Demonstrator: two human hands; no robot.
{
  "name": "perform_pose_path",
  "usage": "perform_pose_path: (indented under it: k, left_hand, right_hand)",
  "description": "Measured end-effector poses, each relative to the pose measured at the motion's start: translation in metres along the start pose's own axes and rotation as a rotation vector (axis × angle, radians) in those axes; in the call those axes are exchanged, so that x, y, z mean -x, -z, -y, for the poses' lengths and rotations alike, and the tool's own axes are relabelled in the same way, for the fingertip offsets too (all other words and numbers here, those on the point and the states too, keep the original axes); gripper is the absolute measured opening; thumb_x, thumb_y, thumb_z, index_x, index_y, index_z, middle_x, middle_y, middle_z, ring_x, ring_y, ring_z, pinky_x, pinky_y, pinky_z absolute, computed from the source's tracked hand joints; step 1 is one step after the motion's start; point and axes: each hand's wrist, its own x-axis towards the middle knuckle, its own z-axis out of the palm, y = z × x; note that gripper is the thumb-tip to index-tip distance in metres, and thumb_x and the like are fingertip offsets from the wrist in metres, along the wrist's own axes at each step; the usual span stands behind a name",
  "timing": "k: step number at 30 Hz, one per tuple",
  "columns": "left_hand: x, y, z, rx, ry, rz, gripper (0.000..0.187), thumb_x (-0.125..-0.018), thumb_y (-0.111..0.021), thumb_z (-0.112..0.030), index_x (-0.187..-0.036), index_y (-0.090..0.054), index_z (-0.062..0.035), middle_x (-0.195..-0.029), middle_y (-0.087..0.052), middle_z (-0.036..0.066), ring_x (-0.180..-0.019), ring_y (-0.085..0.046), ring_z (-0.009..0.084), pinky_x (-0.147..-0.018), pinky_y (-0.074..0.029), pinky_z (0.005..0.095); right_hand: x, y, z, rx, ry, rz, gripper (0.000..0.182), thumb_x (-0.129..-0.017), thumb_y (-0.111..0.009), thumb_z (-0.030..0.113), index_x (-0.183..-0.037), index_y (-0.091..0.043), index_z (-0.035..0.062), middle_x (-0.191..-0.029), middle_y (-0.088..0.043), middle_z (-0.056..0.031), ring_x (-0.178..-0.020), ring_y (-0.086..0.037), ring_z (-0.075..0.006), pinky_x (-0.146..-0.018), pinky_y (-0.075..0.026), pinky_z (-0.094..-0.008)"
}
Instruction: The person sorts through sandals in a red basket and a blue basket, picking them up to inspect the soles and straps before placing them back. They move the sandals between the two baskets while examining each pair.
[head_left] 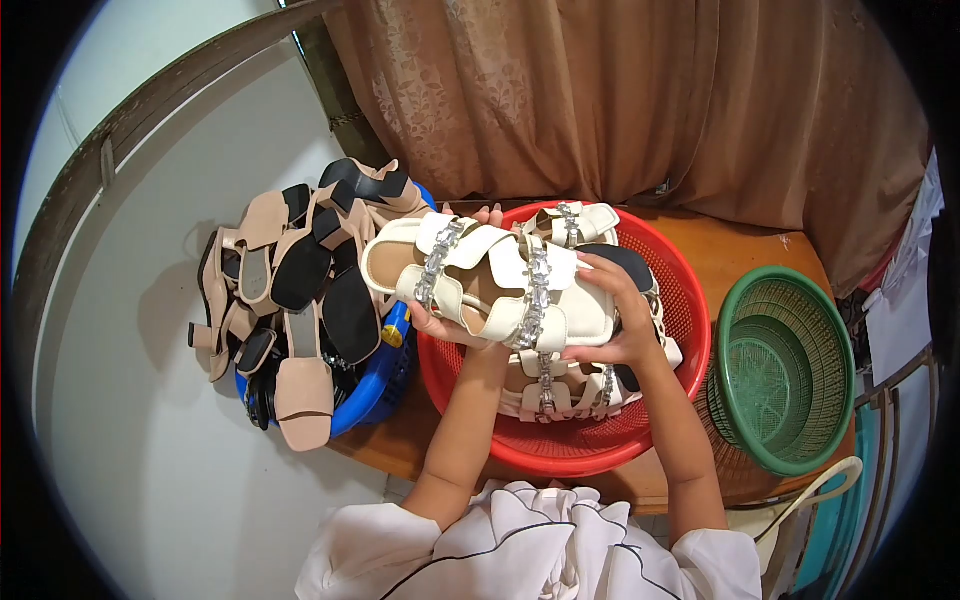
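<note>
Between my two hands is a white sandal [510, 258] with jewelled straps and a tan insole, held above a red basket [693, 300]. My left hand [440, 322] grips it from beneath at the left end, with fingertips showing over the far edge. At the other end, my right hand [622, 310] is wrapped round the square white part, thumb below and fingers on top. More white jewelled sandals [545, 385] lie in the red basket under my hands, some with dark soles showing.
To the left, a blue basket [375, 405] is heaped with beige heeled sandals [305, 390] that stick out over its rim. A green basket [733, 400] stands on the right of the wooden table [770, 240]. Brown curtains [600, 100] hang behind.
</note>
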Motion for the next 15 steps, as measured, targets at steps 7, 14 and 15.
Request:
perform_pose_path:
  k: [7,14,15]
  left_hand:
    - [0.0,-0.007,-0.001,0.114,-0.01,-0.007,0.091,-0.073,-0.034,-0.067,-0.135,-0.019,-0.0024,-0.132,-0.033,0.023,-0.124,-0.031,0.0351,-0.103,-0.025,0.0469]
    - [-0.001,-0.017,0.0,-0.072,0.057,0.013,0.085,-0.074,-0.043,-0.057,-0.137,-0.018,-0.0052,-0.138,-0.022,0.022,-0.128,-0.023,0.0333,-0.105,-0.02,0.0457]
    - [-0.001,-0.017,0.001,-0.093,0.056,0.04,0.084,-0.075,-0.043,-0.055,-0.137,-0.017,-0.0055,-0.139,-0.022,0.021,-0.128,-0.024,0.0333,-0.105,-0.02,0.0456]
  right_hand:
    - [0.006,-0.008,0.003,-0.207,-0.211,0.04,0.076,-0.065,-0.074,0.023,-0.126,-0.033,0.0039,-0.123,-0.042,-0.0166,-0.117,-0.041,-0.026,-0.096,-0.033,-0.0351]
    - [0.005,-0.014,-0.001,-1.032,-0.68,-0.241,0.049,-0.087,-0.048,0.012,-0.131,-0.027,0.0052,-0.121,-0.043,-0.0099,-0.108,-0.046,-0.0147,-0.091,-0.037,-0.0271]
    - [0.005,-0.013,-0.003,-1.063,-0.707,-0.291,0.048,-0.087,-0.048,0.012,-0.13,-0.028,0.0051,-0.12,-0.044,-0.01,-0.106,-0.047,-0.0141,-0.09,-0.039,-0.027]
